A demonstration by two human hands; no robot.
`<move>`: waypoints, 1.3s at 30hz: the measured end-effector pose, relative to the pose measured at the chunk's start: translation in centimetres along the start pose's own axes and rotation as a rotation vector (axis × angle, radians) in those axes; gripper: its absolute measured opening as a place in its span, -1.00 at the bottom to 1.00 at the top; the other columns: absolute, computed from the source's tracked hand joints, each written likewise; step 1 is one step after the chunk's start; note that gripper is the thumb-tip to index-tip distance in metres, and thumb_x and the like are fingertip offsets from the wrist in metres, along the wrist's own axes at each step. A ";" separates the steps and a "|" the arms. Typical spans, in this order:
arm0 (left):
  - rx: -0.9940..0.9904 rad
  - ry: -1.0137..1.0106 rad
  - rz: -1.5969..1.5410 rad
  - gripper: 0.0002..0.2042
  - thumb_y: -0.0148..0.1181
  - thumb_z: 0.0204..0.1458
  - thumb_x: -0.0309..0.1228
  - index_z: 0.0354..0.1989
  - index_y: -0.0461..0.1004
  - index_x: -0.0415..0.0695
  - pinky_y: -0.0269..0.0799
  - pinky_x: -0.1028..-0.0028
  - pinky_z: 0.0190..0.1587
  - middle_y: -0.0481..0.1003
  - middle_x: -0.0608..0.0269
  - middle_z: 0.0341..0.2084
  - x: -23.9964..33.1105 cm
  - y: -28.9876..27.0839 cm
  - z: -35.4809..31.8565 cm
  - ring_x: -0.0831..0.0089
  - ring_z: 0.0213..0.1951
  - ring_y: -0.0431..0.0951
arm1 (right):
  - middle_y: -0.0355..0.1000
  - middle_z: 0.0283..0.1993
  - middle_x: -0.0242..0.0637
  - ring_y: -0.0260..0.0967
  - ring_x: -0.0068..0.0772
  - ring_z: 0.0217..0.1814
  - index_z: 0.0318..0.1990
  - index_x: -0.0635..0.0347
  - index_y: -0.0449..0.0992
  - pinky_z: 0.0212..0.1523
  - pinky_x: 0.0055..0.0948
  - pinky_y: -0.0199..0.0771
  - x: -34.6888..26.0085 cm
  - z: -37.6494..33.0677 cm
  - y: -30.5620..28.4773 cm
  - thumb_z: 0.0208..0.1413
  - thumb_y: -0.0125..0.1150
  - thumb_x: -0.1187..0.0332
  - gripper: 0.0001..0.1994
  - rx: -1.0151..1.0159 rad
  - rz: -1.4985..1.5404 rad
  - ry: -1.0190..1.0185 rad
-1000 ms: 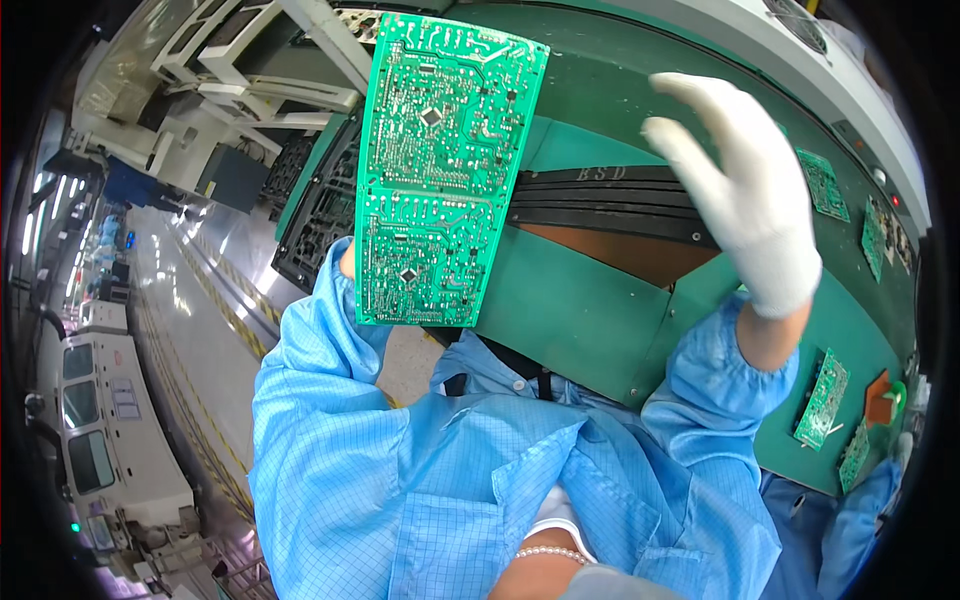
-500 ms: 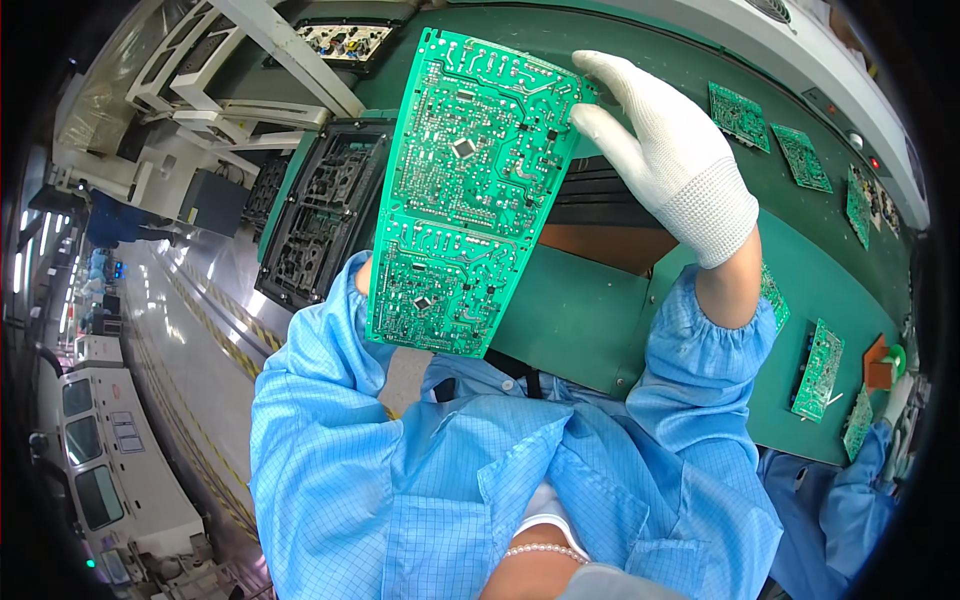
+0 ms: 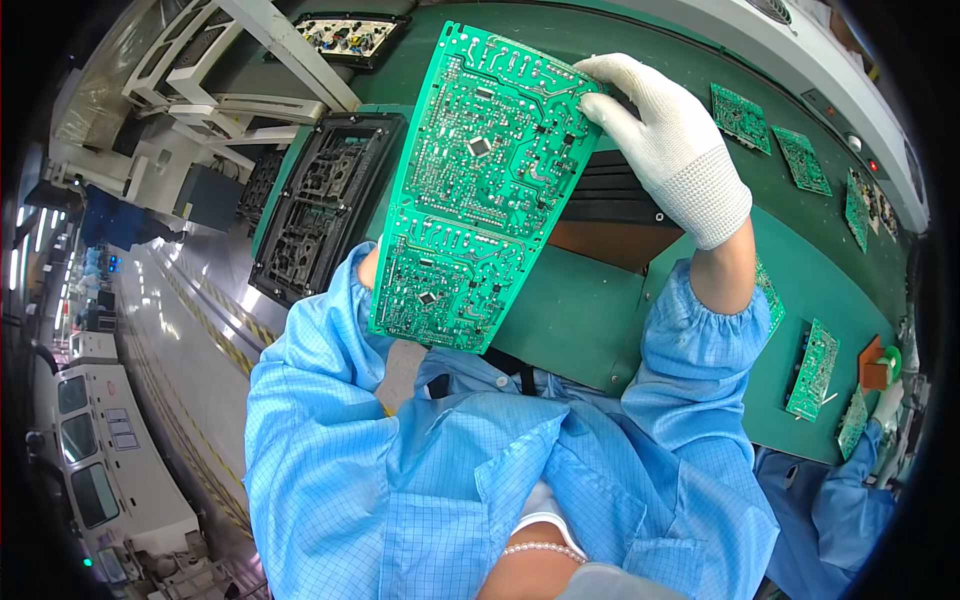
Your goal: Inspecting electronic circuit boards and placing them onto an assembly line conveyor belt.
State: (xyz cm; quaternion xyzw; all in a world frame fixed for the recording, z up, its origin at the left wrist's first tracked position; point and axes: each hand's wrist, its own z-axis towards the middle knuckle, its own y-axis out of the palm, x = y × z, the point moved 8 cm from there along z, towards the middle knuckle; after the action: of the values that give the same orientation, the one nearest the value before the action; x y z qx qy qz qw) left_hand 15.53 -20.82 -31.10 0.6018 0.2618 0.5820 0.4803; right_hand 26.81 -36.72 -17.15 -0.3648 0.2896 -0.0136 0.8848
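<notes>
A large green circuit board panel stands tilted up before my chest, its soldered face toward me. It carries a bigger section above and a smaller one below, each with a square chip. My right hand, in a white knit glove, pinches the panel's upper right corner between thumb and fingers. Behind the panel's lower left edge goes my left wrist; the panel hides that hand and its fingers.
Left of the panel lies a black fixture tray. Another tray with a component-filled board is behind it. Several green boards lie along the right bench. A co-worker's blue sleeve shows at lower right, near an orange box.
The panel has shifted slightly right. My right thumb and fingers have drawn closer together at its upper right corner.
</notes>
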 end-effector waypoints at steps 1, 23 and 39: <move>-0.001 0.000 0.005 -0.58 0.00 0.31 -0.38 0.33 0.26 -0.14 0.58 0.21 0.06 0.34 0.00 0.25 0.0 0.0 0.0 0.17 0.12 0.49 | 0.51 -0.14 -0.05 0.48 -0.09 -0.05 0.01 0.23 0.48 0.01 -0.27 0.46 0.0 0.0 0.0 0.21 0.12 0.27 -0.70 0.013 0.012 -0.006; 0.011 0.005 0.137 -0.53 0.10 0.25 -0.36 0.31 0.27 -0.21 0.56 0.19 0.06 0.37 -0.06 0.22 -0.7 0.7 -0.3 0.16 0.11 0.50 | 0.51 -0.07 -0.15 0.44 -0.41 0.02 0.09 0.37 0.44 0.12 -0.44 0.38 0.2 0.2 0.4 0.23 0.15 0.30 -0.64 -0.163 0.253 0.085; 0.182 -0.016 0.123 -0.46 -0.23 0.38 -0.05 0.37 0.20 -0.18 0.39 0.17 0.22 0.36 0.01 0.24 3.2 1.1 1.3 0.15 0.17 0.44 | 0.52 -0.10 -0.29 0.41 -0.56 -0.06 0.11 0.36 0.46 -0.04 -0.55 0.41 1.9 0.2 0.4 0.26 0.14 0.22 -0.59 -0.112 0.334 0.246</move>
State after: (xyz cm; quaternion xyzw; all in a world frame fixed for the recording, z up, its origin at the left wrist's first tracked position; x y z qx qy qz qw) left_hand 17.08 -18.82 -28.56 0.6624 0.2722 0.5794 0.3892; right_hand 28.41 -36.80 -18.24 -0.3557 0.4523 0.1050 0.8111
